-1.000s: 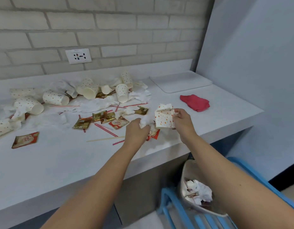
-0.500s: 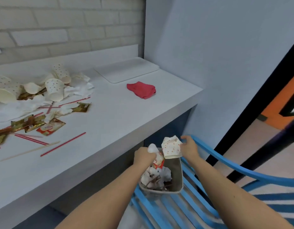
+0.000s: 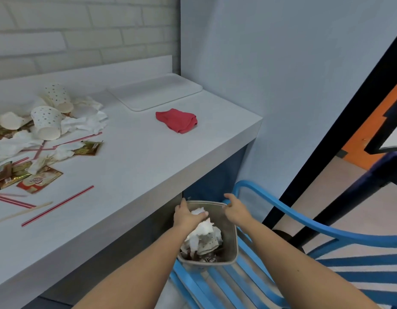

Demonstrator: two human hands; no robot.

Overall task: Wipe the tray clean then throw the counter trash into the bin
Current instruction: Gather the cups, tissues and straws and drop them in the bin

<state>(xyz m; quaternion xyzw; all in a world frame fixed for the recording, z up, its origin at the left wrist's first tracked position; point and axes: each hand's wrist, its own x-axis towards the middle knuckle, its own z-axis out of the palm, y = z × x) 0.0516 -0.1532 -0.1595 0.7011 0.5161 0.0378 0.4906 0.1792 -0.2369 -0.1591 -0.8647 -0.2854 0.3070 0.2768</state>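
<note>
A grey bin (image 3: 232,233) stands on a blue chair below the counter's edge, filled with white tissue and a crushed dotted cup (image 3: 208,243). My left hand (image 3: 186,216) hovers over the bin's left side, its fingers curled round a wad of white tissue (image 3: 198,211). My right hand (image 3: 235,210) is over the bin's right rim, fingers loose and holding nothing. The white tray (image 3: 155,92) lies at the counter's back right, with a red cloth (image 3: 176,120) in front of it. Dotted paper cups (image 3: 47,121), wrappers (image 3: 39,179), straws (image 3: 57,206) and tissues litter the counter's left.
The blue chair (image 3: 304,223) curves round the bin on the right, with its slatted seat beneath. The white counter (image 3: 148,157) ends at a pale blue wall (image 3: 271,74). A dark door frame and orange floor area lie at the far right.
Both hands carried the crushed cup and tissue from the counter down to the bin. My right hand has let go of the cup, which now lies in the bin.
</note>
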